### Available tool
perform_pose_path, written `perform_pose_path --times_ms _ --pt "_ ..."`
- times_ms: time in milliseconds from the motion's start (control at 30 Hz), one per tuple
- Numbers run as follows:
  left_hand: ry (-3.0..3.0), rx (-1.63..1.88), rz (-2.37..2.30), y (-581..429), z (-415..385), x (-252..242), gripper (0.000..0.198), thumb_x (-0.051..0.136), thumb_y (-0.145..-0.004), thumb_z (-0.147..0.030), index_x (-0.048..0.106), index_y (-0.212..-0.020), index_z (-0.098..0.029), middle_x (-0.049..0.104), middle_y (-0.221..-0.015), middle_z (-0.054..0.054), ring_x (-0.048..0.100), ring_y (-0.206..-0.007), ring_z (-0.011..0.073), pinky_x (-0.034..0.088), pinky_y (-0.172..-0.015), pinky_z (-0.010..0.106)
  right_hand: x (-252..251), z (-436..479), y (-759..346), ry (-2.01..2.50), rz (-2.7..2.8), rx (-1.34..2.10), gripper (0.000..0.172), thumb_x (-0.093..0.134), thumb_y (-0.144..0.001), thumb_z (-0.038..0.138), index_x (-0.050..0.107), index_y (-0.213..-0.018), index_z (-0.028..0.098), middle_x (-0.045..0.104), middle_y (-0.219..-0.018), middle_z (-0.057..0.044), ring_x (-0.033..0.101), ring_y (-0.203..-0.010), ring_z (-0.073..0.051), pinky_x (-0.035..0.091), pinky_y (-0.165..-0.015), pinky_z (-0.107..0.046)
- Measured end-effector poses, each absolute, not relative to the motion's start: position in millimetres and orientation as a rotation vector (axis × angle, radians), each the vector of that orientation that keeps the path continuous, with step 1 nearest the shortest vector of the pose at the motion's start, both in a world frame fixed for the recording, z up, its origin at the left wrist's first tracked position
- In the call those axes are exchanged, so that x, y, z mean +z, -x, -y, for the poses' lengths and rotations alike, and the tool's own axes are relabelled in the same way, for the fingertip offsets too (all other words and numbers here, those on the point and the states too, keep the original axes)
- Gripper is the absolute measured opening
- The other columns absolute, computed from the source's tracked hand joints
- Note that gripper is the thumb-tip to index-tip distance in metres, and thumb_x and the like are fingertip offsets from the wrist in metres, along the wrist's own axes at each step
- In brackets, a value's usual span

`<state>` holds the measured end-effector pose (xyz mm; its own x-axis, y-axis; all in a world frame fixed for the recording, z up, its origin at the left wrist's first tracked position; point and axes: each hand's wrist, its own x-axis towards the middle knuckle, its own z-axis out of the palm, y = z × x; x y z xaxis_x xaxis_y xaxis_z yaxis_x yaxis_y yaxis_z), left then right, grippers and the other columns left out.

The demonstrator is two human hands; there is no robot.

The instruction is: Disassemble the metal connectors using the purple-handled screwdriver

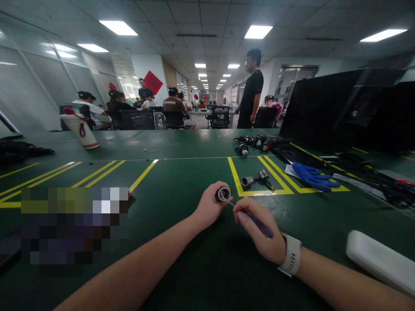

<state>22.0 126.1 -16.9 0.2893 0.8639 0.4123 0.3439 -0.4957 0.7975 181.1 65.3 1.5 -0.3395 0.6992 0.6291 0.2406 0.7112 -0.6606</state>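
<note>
Metal-looking cylinder [223, 195] is being held in left hand [209, 204], leftward of blue glove [309, 176] | purple-handled tool [262, 226] is being gripped by right hand [264, 245], tip being directed at cylinder's open end | stiffness, light weight, slipperiness are being presumed; outer wall is being preferred for holding

Right fingers [249, 204] grip purple-handled screwdriver [263, 227]

Left forearm [142, 257] stretched forward, left hand [209, 203] curled, right forearm [343, 274] angled inward, right hand [264, 242] pinching near it
</note>
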Motion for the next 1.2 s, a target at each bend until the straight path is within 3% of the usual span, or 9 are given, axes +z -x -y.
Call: perform_pose_path --times_ms 133,267,600,1200 --pt "-2.041 1.174 -1.18 -20.8 -124.6 -15.7 0.017 0.064 -0.07 -0.027 0.049 -0.069 -0.018 0.048 -0.067 -0.003 0.046 -0.063 0.0132 0.038 -0.058 0.024 -0.2 -64.6 -179.5 0.78 1.933 0.524 0.015 0.041 -0.081 0.015 0.052 -0.072 0.018 0.051 -0.068 -0.002 0.05 -0.063 -0.016 0.039 -0.058 -0.029" --pt "-2.105 1.164 -1.216 -21.3 -122.6 -14.6 0.014 0.061 -0.071 -0.023 0.049 -0.066 -0.018 0.048 -0.067 -0.003 0.047 -0.066 0.0146 0.037 -0.06 0.025 -2.4 -64.4 -178.2 0.809 1.935 0.54 0.015 0.041 -0.08 0.013 0.052 -0.071 0.018 0.051 -0.067 -0.001 0.05 -0.063 -0.015 0.038 -0.057 -0.028" --pt "-2.083 1.196 -1.173 -21.2 -125.1 -17.6 0.012 0.059 -0.071 -0.016 0.048 -0.065 -0.018 0.047 -0.065 -0.003 0.046 -0.065 0.0139 0.036 -0.061 0.025 2.0 -67.3 -176.2 0.843 1.801 0.838 0.017 0.041 -0.085 0.017 0.054 -0.074 0.018 0.055 -0.069 0.0 0.052 -0.067 -0.015 0.04 -0.064 -0.028" --pt "-1.915 1.224 -1.05 -23.6 -125.8 -20.1 0.011 0.058 -0.071 -0.018 0.048 -0.066 -0.017 0.047 -0.061 -0.005 0.043 -0.056 0.0102 0.035 -0.055 0.023 0.9 -68.6 -176.7 0.823 1.788 0.888 0.016 0.042 -0.085 0.018 0.056 -0.077 0.019 0.057 -0.072 -0.001 0.053 -0.07 -0.015 0.04 -0.066 -0.029"
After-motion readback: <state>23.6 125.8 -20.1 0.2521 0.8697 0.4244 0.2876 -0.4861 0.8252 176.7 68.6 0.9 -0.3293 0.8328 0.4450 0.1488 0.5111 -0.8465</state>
